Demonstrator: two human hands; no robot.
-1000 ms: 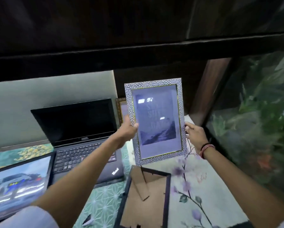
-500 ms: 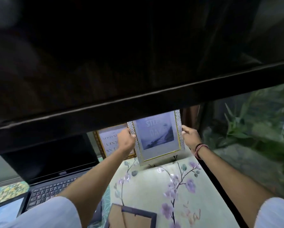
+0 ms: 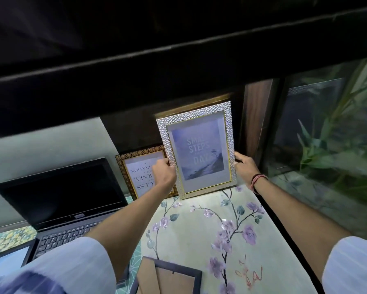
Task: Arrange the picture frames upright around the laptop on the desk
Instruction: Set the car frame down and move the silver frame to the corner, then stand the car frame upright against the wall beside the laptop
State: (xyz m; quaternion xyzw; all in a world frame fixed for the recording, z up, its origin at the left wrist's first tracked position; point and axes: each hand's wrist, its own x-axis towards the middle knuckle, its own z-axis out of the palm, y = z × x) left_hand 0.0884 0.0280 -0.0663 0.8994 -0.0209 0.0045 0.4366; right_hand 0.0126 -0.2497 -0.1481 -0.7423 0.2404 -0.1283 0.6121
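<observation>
Black plastic frames the open laptop (image 3: 68, 200) on the left of the table (image 3: 191, 236), its screen dark and its keyboard partly under the person's left forearm. A dark-rimmed frame (image 3: 6, 262) with a pale picture lies at the near left corner, beside the keyboard. Just right of the laptop's screen a gold patterned frame (image 3: 136, 164) stands against the back wall, its lettering upside down. The left hand (image 3: 163, 177) is in front of it, fingers curled onto the left edge of the silver frame (image 3: 199, 153). That silver hammered frame stands upright at the back of the table, its bottom edge on the floral cloth, overlapping the gold one's right side; its print reads "STEPS" and "DAY". The right hand (image 3: 245, 166), a red thread at its wrist, pinches the frame's right edge low down. Near the front, a black frame (image 3: 167, 279) lies face down, brown backing showing. Green leaves (image 3: 331, 141) fill the glass on the far right.
</observation>
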